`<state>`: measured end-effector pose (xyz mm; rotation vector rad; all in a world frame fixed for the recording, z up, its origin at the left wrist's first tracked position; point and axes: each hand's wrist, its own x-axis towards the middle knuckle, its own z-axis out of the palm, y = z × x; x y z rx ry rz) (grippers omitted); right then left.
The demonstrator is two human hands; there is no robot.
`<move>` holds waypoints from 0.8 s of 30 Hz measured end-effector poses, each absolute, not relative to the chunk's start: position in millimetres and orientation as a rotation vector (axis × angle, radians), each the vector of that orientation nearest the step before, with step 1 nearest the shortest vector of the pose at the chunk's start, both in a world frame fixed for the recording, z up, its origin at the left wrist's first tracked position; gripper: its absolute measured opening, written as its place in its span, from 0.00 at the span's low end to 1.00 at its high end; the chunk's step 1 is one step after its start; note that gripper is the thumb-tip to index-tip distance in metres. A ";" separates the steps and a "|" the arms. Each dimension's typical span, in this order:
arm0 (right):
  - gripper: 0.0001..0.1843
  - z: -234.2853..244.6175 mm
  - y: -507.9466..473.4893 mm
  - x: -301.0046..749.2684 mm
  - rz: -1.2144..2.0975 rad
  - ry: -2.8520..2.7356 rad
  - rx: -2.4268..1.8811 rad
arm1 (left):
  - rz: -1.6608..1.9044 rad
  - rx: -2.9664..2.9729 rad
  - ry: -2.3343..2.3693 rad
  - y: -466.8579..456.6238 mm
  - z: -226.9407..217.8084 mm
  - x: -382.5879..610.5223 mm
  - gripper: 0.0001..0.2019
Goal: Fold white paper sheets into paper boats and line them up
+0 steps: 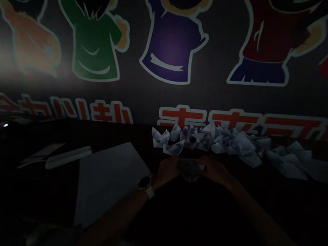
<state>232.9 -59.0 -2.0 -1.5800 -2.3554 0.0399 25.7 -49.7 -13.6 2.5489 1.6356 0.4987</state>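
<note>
Between my two hands is a small folded piece of paper (190,171), held just above the dark table; its exact shape is lost in the dim light. My left hand (168,169), below which a wristwatch sits on the wrist, is closed on the paper's left side. From the other side my right hand (212,171) grips its right edge. Just beyond the hands lie folded paper boats (173,147), several of them heaped in a row to the right. A stack of white paper sheets (111,179) lies beside my left forearm.
Left of the sheets are a long pale strip-like object (69,157) and a flat card-like item (43,152). More folded paper (288,161) and a flat sheet (323,170) lie far right. A wall with cartoon figures (170,44) rises behind the dark table.
</note>
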 end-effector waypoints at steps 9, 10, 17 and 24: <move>0.11 31.2 -54.4 207.8 -0.317 -2.605 -1.750 | 0.378 2.626 1.520 -54.2 -4.9 39.6 0.14; 0.12 31.9 -50.7 206.5 -0.299 -2.638 -1.749 | 0.377 2.629 1.509 -53.5 -4.6 41.3 0.14; 0.14 20.5 -16.3 206.5 -0.018 -2.828 -1.717 | 0.244 2.722 1.437 -37.3 0.5 45.4 0.10; 0.17 14.9 -10.4 212.8 0.095 -2.893 -1.701 | 0.170 2.791 1.403 -28.2 19.0 53.7 0.09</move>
